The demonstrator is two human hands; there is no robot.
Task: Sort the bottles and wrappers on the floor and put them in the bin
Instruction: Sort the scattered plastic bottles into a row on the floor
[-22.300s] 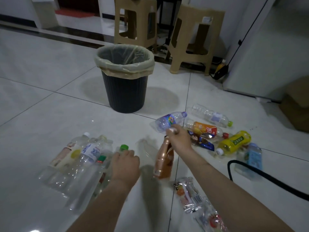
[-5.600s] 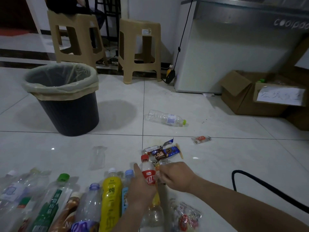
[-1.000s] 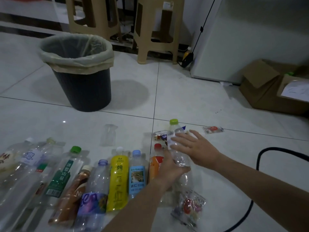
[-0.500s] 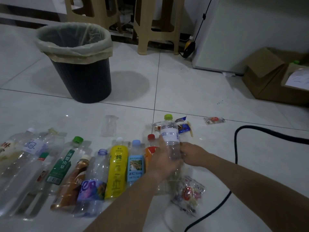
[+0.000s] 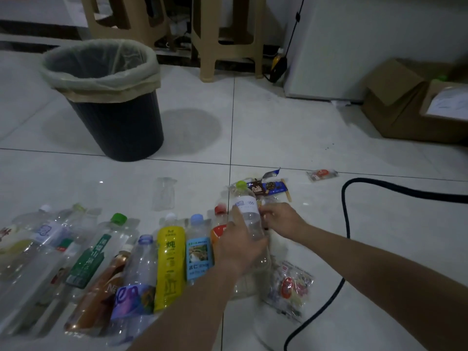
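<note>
left hand (image 5: 238, 247) gripping clear green-capped bottle (image 5: 249, 224), fingers wrapping body | right hand (image 5: 281, 219) pinching its white label (image 5: 245, 205) | sitting at bottle row (image 5: 88, 259) right end, touching red-capped bottle (image 5: 219, 230) | reading "炖" on yellow bottle (image 5: 170, 262)

Row of bottles (image 5: 170, 262) lies side by side on the floor, caps pointing toward the black, bag-lined bin (image 5: 119, 127). At the row's right end, a clear green-capped bottle (image 5: 249, 219) is in the left hand's (image 5: 235, 247) grip. A blue wrapper (image 5: 268, 187) lies just beyond it, and a red-printed wrapper (image 5: 291, 287) beside it.
</note>
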